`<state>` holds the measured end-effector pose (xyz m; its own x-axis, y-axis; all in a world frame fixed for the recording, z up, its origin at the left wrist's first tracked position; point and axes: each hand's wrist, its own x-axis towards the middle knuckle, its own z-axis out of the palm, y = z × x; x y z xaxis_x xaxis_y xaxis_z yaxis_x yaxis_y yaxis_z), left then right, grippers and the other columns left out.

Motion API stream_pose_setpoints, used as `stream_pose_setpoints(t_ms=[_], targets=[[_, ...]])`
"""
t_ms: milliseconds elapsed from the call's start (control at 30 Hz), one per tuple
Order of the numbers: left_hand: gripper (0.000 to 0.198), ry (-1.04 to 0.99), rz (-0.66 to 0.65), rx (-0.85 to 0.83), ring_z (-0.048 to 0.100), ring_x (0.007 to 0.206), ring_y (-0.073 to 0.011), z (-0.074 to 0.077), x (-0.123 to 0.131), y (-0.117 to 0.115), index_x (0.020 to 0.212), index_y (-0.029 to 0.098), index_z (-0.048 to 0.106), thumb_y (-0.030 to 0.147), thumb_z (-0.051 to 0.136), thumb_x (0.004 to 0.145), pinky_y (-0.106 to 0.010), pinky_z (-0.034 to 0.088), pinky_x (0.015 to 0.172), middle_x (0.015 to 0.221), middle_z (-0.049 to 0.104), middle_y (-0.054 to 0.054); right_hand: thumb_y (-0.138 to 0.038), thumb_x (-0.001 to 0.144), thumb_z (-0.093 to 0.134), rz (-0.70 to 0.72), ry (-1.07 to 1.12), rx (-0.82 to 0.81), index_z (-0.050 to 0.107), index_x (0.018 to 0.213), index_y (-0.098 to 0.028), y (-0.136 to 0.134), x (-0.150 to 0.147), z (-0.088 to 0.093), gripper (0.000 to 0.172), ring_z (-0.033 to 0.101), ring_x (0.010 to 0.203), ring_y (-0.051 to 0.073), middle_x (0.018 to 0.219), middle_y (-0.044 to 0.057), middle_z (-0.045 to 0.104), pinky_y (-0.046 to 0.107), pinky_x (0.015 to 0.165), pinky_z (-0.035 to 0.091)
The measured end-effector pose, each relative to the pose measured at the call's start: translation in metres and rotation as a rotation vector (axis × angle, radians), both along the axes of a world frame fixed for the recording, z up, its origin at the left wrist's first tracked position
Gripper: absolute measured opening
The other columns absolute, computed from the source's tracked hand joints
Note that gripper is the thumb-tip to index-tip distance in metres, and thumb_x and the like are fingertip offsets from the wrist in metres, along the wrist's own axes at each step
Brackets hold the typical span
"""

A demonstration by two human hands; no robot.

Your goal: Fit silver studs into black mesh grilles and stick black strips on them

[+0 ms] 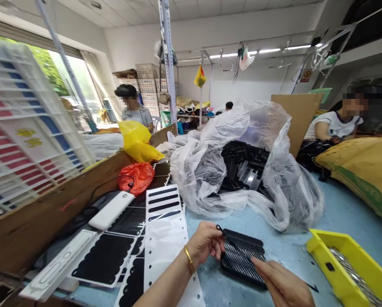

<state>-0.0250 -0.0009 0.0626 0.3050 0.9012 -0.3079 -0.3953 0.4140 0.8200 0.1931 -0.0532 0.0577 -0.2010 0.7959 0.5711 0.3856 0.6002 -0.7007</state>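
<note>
My left hand point(207, 242), with a gold bracelet at the wrist, is closed in a pinch on a thin black strip point(220, 229) whose rounded end shows above the fingertips. Under and beside the fingers, several black slotted plastic pieces point(242, 238) lie side by side on the blue table. My right hand point(282, 283) reaches in from the lower right, thumb and fingers pressed together at the near edge of these pieces. What its fingertips hold, if anything, is too small to make out. Left of my left forearm lies a white backing sheet point(163, 238) with black strips on it.
A clear plastic bag point(197, 170) of black plastic parts point(242, 170) stands open ahead. At right is a yellow bin point(341, 260) of metal pieces. Black-patterned sheets point(104, 258), a white box point(58, 264) and a red bag point(136, 177) lie left. Other people sit farther off.
</note>
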Motion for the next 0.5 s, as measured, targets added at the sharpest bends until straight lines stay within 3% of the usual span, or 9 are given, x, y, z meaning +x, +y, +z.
stream_pose_setpoints(t_ms=[67, 200, 333, 500], targets=[[0.020, -0.025, 0.014, 0.017, 0.055, 0.028, -0.0124, -0.003, -0.001, 0.003, 0.056, 0.011, 0.057, 0.025, 0.069, 0.062, -0.015, 0.024, 0.025, 0.046, 0.065, -0.009, -0.032, 0.073, 0.072, -0.014, 0.055, -0.196, 0.077, 0.094, -0.026, 0.001, 0.001, 0.004, 0.023, 0.068, 0.058, 0.021, 0.068, 0.006, 0.073, 0.027, 0.055, 0.057], [0.026, -0.065, 0.110, 0.078, 0.058, 0.035, -0.0104, -0.002, -0.007, 0.009, 0.060, 0.013, 0.053, 0.029, 0.072, 0.068, -0.014, 0.033, 0.031, 0.054, 0.069, -0.007, -0.049, 0.064, 0.076, -0.153, 0.374, -0.615, 0.075, 0.092, -0.016, 0.011, 0.005, 0.008, 0.043, 0.069, 0.056, 0.024, 0.066, 0.008, 0.072, 0.029, 0.040, 0.055], [0.028, -0.053, 0.142, 0.142, 0.061, 0.041, -0.0114, 0.002, -0.009, 0.007, 0.063, 0.011, 0.055, 0.031, 0.073, 0.071, -0.016, 0.036, 0.035, 0.062, 0.071, -0.010, -0.049, 0.052, 0.084, -0.268, 0.548, -0.712, 0.073, 0.080, -0.011, 0.021, 0.002, 0.012, 0.048, 0.067, 0.056, 0.023, 0.063, 0.009, 0.071, 0.026, 0.037, 0.052], [0.026, -0.052, 0.092, 0.166, 0.062, 0.046, -0.0110, 0.003, -0.002, 0.002, 0.068, 0.010, 0.059, 0.032, 0.071, 0.075, -0.016, 0.039, 0.039, 0.069, 0.071, -0.010, -0.047, 0.056, 0.083, -0.188, 0.572, -0.770, 0.072, 0.077, -0.010, 0.027, -0.013, 0.011, 0.044, 0.066, 0.054, 0.020, 0.060, 0.007, 0.069, 0.021, 0.036, 0.048]])
